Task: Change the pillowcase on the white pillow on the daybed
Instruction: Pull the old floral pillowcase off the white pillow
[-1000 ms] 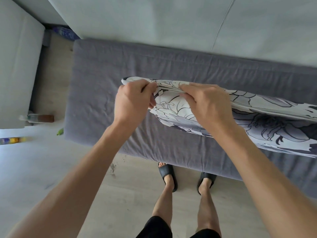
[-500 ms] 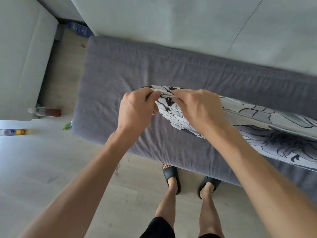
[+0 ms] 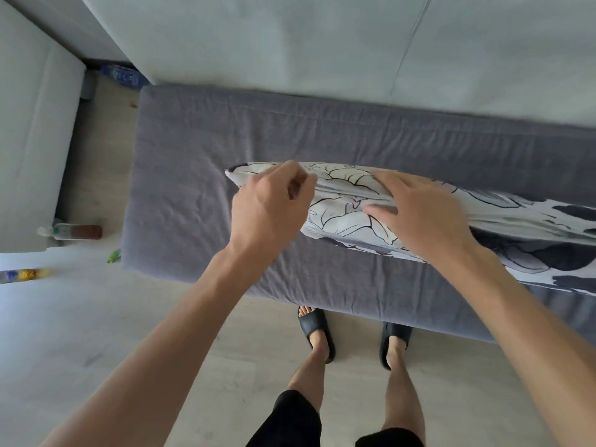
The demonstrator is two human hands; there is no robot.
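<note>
- At the bottom of the frame I see my legs in black shorts, and my feet in black slides (image 3: 317,330) on the pale wood floor (image 3: 96,333), toes just at the daybed's near edge.
- My two bare forearms reach up from the lower corners toward the middle of the frame.
- My left hand (image 3: 269,206) sits at the pillow's left end, fingers curled in with thumb and fingertips drawn together; it is blurred and I cannot tell whether it has any cloth between them.
- My right hand (image 3: 419,211) lies flat on top of the pillow (image 3: 342,217), fingers straight and spread, thumb out to the left, pressing on the fabric and gripping nothing.
- The pillow wears a white case with a black-outlined floral print; it lies lengthwise on the daybed, from mid-frame out past the right edge.
- The daybed (image 3: 193,175) has a creased grey cover and runs across the middle of the frame.
- On the floor at the left edge: a bottle (image 3: 71,231) lying on its side, a small green thing (image 3: 113,255) by the daybed corner, and a blurred blue-and-yellow item (image 3: 24,274).
- Farthest, at the top, a pale wall (image 3: 290,43); a white cabinet (image 3: 32,124) at upper left, with a blue item (image 3: 124,75) in the gap behind it.
</note>
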